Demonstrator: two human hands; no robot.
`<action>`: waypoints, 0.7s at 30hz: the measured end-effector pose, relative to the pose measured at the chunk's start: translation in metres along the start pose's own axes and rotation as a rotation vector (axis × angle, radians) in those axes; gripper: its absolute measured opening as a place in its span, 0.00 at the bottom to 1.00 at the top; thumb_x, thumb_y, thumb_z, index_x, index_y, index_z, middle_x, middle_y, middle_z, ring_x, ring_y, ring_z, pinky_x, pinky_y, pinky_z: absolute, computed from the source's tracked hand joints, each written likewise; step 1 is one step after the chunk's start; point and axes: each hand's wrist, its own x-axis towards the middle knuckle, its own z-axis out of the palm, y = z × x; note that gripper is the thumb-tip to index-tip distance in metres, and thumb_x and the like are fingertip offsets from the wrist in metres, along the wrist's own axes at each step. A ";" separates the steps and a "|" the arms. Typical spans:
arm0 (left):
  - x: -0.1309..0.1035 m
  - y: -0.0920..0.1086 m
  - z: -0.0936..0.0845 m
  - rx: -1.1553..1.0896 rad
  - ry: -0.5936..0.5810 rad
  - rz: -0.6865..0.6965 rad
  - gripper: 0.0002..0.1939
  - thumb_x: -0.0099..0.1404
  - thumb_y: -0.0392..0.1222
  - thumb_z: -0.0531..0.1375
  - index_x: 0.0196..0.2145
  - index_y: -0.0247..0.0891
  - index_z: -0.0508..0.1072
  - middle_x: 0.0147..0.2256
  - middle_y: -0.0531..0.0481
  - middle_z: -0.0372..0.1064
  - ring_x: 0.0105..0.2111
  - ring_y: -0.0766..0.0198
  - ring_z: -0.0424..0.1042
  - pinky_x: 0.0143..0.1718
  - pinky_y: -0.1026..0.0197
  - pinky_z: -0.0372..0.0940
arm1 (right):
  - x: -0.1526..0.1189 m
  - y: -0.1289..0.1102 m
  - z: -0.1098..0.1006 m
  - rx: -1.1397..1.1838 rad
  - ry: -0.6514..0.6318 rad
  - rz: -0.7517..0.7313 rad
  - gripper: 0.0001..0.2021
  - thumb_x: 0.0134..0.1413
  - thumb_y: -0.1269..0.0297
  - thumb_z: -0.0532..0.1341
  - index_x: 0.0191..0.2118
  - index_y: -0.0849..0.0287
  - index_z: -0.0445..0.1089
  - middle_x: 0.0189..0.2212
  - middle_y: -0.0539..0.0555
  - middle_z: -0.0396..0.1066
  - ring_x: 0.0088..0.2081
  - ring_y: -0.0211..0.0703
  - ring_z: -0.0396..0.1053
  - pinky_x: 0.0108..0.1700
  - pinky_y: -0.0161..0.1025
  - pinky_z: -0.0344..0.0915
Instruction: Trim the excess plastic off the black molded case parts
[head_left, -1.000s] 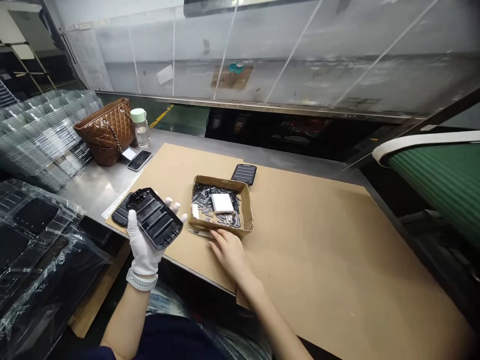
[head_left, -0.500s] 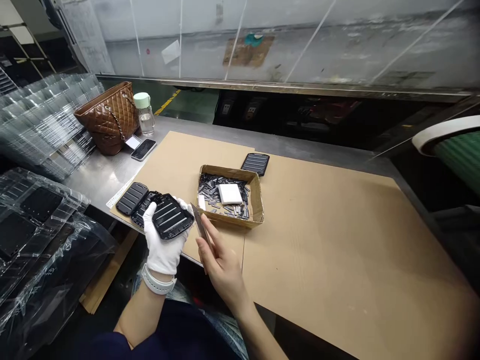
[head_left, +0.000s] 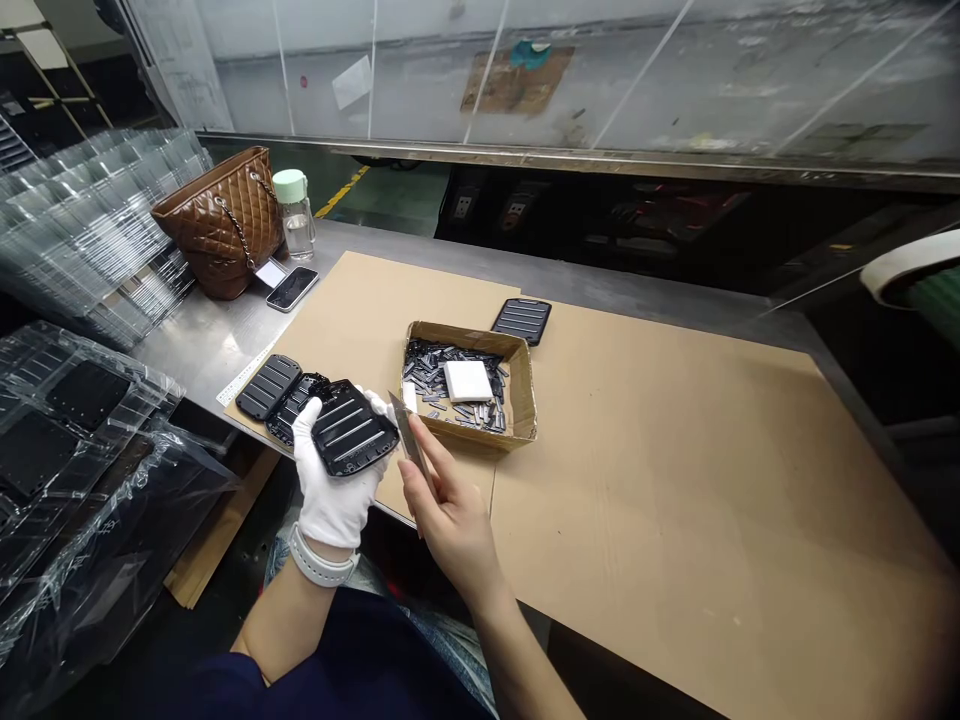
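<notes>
My left hand [head_left: 334, 495], in a white glove with a pale watch strap at the wrist, grips a black ribbed plastic panel [head_left: 354, 428]. In my bare right hand [head_left: 454, 510] is a thin metal blade, seemingly a utility knife [head_left: 412, 443], its tip close to the panel's right edge; whether they touch I cannot tell. More black ribbed panels [head_left: 270, 387] lie just left of the held one, on the table edge. Beyond the blade sits a shallow cardboard box [head_left: 525, 385] with small black strips [head_left: 427, 367] and a white block [head_left: 467, 381] inside.
Brown cardboard [head_left: 645, 460] covers the table. Another black panel [head_left: 523, 320] lies behind the box. A brown handbag [head_left: 225, 225], a bottle [head_left: 296, 215] and a phone [head_left: 292, 289] stand at the back left. Clear trays [head_left: 82, 220] and plastic-wrapped panels [head_left: 67, 430] fill the left side.
The whole view has shifted slightly, so the table things appear a little further right and higher. Both hands keep their holds, with the blade still beside the panel's right edge.
</notes>
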 end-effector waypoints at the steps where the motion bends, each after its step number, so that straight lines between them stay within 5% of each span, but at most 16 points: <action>1: 0.000 0.000 0.000 -0.003 0.007 0.001 0.13 0.64 0.42 0.55 0.40 0.34 0.75 0.37 0.47 0.76 0.40 0.61 0.75 0.49 0.56 0.69 | 0.001 0.000 0.000 -0.003 -0.005 -0.004 0.22 0.60 0.59 0.56 0.60 0.49 0.62 0.39 0.53 0.76 0.49 0.53 0.72 0.44 0.48 0.75; 15: -0.001 0.000 0.003 -0.038 0.074 -0.014 0.13 0.63 0.42 0.54 0.37 0.32 0.75 0.35 0.45 0.76 0.37 0.61 0.76 0.45 0.58 0.70 | 0.004 -0.005 0.002 -0.109 0.024 -0.103 0.22 0.61 0.66 0.57 0.60 0.50 0.63 0.49 0.50 0.74 0.51 0.49 0.72 0.50 0.45 0.74; 21: 0.001 -0.003 -0.005 0.069 0.097 0.054 0.13 0.62 0.42 0.55 0.38 0.32 0.75 0.36 0.45 0.75 0.38 0.61 0.76 0.46 0.60 0.69 | 0.003 -0.002 0.005 -0.187 0.020 -0.189 0.23 0.61 0.68 0.57 0.61 0.50 0.61 0.54 0.51 0.70 0.50 0.44 0.73 0.48 0.36 0.73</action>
